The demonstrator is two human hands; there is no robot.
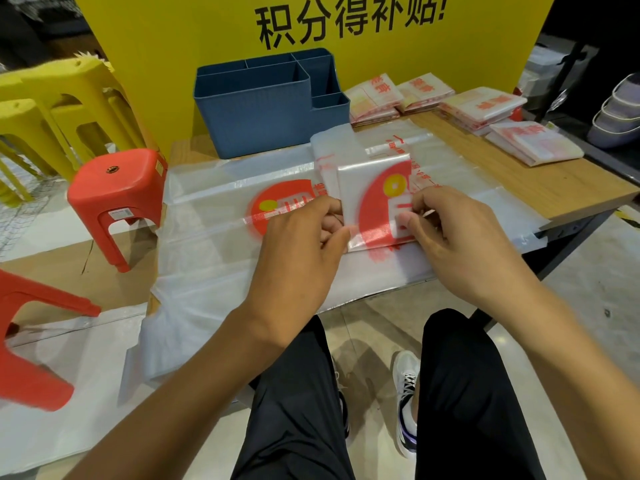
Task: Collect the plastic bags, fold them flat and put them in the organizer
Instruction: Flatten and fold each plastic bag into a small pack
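Observation:
A partly folded clear plastic bag (372, 199) with a red and yellow print lies in the middle of the table, on top of other bags spread flat (207, 244). My left hand (301, 251) pinches its left edge. My right hand (457, 237) pinches its right edge near the print. The blue organizer (256, 116), with several compartments, stands at the back of the table; nothing shows inside it. Several folded bags (481, 109) lie in stacks at the back right.
The wooden table (571, 188) ends close on the right. A red stool (117, 192) stands to the left, another red stool (31, 341) lies tipped at lower left, and yellow stools (59, 109) stack behind. A yellow sign (311, 29) rises behind the organizer. My legs are below the table.

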